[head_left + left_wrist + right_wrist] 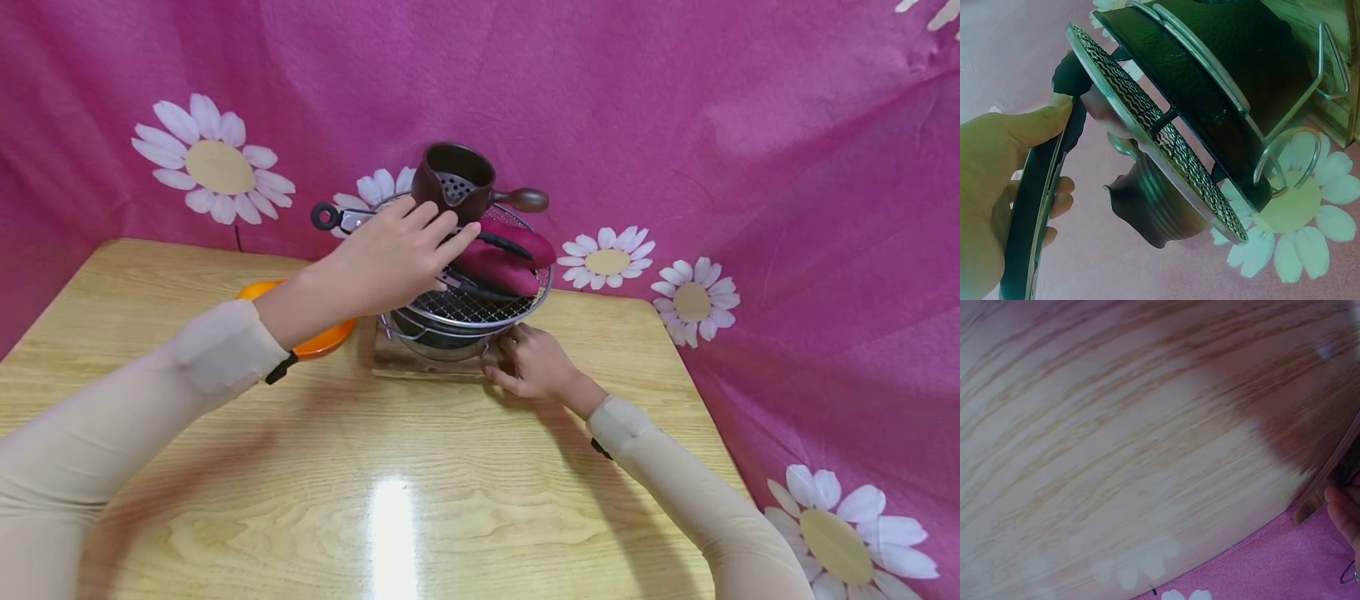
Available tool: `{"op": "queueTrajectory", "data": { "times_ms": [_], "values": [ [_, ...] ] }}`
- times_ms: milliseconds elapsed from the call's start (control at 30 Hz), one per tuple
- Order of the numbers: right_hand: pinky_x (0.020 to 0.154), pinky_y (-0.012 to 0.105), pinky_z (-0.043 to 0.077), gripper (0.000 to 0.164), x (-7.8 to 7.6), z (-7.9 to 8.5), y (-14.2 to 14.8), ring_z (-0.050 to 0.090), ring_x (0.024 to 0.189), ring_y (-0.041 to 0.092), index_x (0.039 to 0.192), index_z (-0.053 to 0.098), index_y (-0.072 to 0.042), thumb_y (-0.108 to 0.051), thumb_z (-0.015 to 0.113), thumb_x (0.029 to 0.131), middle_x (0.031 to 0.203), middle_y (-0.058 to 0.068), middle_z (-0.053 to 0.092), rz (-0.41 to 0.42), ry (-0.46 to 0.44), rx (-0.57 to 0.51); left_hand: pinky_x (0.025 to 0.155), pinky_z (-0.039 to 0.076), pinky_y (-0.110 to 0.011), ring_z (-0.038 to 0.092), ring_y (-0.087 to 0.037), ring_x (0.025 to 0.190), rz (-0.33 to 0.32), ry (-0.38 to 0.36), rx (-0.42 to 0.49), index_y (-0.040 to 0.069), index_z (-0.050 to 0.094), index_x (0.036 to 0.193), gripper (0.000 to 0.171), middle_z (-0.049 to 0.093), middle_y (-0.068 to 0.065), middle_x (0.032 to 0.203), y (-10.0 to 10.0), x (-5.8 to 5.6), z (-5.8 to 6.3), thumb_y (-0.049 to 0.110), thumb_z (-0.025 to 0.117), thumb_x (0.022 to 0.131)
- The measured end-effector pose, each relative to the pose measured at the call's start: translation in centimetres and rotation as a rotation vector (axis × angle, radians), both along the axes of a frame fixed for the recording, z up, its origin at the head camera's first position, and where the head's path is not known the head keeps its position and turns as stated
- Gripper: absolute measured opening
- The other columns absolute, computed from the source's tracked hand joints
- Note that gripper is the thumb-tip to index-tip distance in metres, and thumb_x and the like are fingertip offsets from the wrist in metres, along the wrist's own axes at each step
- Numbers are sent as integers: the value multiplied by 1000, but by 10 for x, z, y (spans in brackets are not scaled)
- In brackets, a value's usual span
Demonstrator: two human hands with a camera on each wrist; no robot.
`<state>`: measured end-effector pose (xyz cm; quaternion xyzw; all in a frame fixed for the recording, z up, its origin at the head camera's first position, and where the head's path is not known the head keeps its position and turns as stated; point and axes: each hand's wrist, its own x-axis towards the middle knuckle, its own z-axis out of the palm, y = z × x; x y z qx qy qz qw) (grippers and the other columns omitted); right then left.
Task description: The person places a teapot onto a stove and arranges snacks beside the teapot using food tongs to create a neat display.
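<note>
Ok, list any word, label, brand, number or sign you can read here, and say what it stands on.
None: no readable text in any view.
The tongs, dark pot, grill mesh, wooden base and orange dish show no lettering.
The pink cloth shows only flowers.
Any tiny marking on the tongs would be too small to read.

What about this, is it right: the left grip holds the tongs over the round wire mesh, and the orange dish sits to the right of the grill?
Not quite: the orange dish sits to the left of the grill, as the head view shows. The left grip does hold the tongs over the round wire mesh.
</note>
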<state>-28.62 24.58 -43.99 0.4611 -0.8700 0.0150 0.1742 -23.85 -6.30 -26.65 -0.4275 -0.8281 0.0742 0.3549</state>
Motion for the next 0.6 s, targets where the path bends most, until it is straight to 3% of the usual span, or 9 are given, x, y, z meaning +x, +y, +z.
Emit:
{"op": "queueTrajectory", "data": {
  "times_ms": [600],
  "values": [
    [63,44,52,42,-1,-2,1,60,79,25,76,59,-12,-51,52,93,85,7,59,-15,-18,7,85,51,-45,61,-37,100,15,-4,8,-1,55,142,76,64,-21,121,-1,-2,-1,39,83,84]
  ]
}}
